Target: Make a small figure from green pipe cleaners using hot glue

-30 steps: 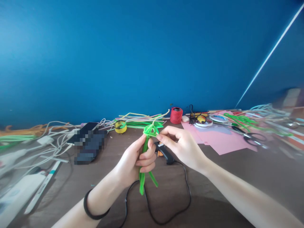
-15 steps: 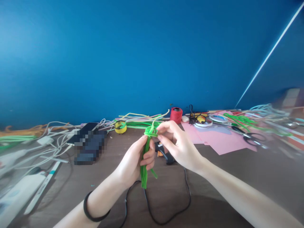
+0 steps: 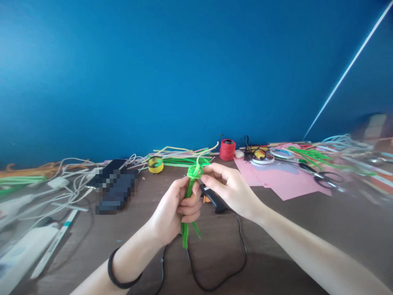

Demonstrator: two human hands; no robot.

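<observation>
My left hand [image 3: 176,209] is closed round a bundle of green pipe cleaners [image 3: 186,233], held upright above the brown table [image 3: 291,229]. The stems stick out below my fist. My right hand [image 3: 229,187] pinches the twisted green loop [image 3: 194,171] at the top of the bundle with thumb and fingertips. A black band sits on my left wrist. Just behind my hands lies a black glue gun [image 3: 212,199], its black cord [image 3: 215,282] curling toward me.
A phone [image 3: 115,184] and white cables [image 3: 70,180] lie at the left. More pipe cleaners [image 3: 181,157], a yellow tape roll [image 3: 156,164] and a red thread spool [image 3: 227,149] line the blue wall. Pink paper [image 3: 276,180], tape rings and scissors [image 3: 325,177] are at the right.
My right hand's fingers have shifted on the green loop, first rising a little and then coming back down against it. The left hand keeps its grip, and the stems below it sit slightly higher.
</observation>
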